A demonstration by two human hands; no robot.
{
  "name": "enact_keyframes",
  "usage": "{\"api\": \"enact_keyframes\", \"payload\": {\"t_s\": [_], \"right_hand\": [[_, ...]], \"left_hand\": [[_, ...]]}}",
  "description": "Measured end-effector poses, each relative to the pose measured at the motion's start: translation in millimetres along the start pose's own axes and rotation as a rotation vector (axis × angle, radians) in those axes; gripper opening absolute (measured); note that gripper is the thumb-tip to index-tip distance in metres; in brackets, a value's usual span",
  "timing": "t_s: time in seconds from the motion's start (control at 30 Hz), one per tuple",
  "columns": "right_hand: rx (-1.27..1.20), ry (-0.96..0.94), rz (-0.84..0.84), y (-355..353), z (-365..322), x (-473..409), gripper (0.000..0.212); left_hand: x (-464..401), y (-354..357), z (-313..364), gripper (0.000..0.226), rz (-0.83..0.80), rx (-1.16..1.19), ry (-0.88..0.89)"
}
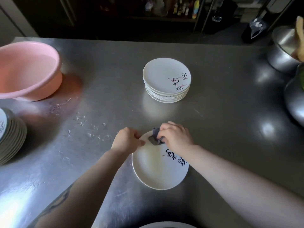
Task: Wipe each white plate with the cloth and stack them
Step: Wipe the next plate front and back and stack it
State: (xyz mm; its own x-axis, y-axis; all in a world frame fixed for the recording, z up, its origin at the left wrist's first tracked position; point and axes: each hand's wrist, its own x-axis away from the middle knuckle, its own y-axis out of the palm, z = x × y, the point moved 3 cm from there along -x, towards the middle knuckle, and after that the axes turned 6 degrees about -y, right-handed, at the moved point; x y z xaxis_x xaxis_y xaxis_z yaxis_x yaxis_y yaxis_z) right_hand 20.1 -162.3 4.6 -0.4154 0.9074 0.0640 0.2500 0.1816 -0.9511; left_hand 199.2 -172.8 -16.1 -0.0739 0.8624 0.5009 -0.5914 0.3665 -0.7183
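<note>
A white plate (154,168) with dark painted characters lies near the front of the steel counter. My left hand (125,139) pinches its far-left rim between thumb and fingers. My right hand (176,135) grips a crumpled grey-purple cloth (155,139) and presses it onto the plate's far part. Farther back in the middle stands a stack of several white plates (166,79) with the same markings. Another stack of plates (11,137) sits at the left edge, partly cut off.
A pink plastic basin (28,69) holding water stands at the back left. Water drops lie on the steel counter (230,112) between the basin and my hands. Metal bowls (283,50) crowd the right edge. A white rim (164,225) shows at the bottom.
</note>
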Motion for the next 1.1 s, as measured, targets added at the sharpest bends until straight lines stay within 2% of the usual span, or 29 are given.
{"api": "enact_keyframes", "payload": {"t_s": [0.1, 0.17, 0.23, 0.33, 0.4, 0.53, 0.73, 0.9, 1.1], "right_hand": [[0.013, 0.019, -0.001, -2.4, 10.6, 9.0, 0.017], [0.028, 0.021, -0.004, -3.0, 10.9, 11.1, 0.02], [0.038, 0.014, 0.0, -2.9, 4.1, 5.4, 0.021], [0.023, -0.026, -0.011, 0.0, -7.6, -4.5, 0.018], [0.021, -0.024, -0.015, 0.9, -4.4, -4.8, 0.016], [0.01, 0.067, -0.038, -1.9, 19.5, 6.9, 0.015], [0.015, 0.177, -0.115, -5.6, 33.2, 40.6, 0.02], [-0.091, 0.242, -0.128, 7.0, 18.7, 79.4, 0.022], [-0.247, 0.244, -0.09, 31.6, -30.1, 99.1, 0.016]], "left_hand": [[5.1, -1.9, -23.7, 0.021, -0.161, 0.019, -0.101], [7.9, -0.4, -25.3, 0.027, -0.24, -0.086, -0.086], [3.8, -1.6, -12.6, 0.023, -0.103, -0.193, -0.008], [-1.0, -0.7, 8.8, 0.026, 0.049, -0.153, 0.058], [-2.5, 2.7, 6.1, 0.034, 0.019, -0.099, 0.024], [2.4, 2.7, -13.5, 0.026, 0.009, 0.087, -0.082], [19.2, 14.2, -21.6, 0.021, 0.078, 0.251, -0.12], [29.7, 20.5, -27.7, 0.018, 0.111, 0.291, -0.141], [34.4, 22.8, -27.3, 0.017, 0.127, 0.365, -0.18]]}}
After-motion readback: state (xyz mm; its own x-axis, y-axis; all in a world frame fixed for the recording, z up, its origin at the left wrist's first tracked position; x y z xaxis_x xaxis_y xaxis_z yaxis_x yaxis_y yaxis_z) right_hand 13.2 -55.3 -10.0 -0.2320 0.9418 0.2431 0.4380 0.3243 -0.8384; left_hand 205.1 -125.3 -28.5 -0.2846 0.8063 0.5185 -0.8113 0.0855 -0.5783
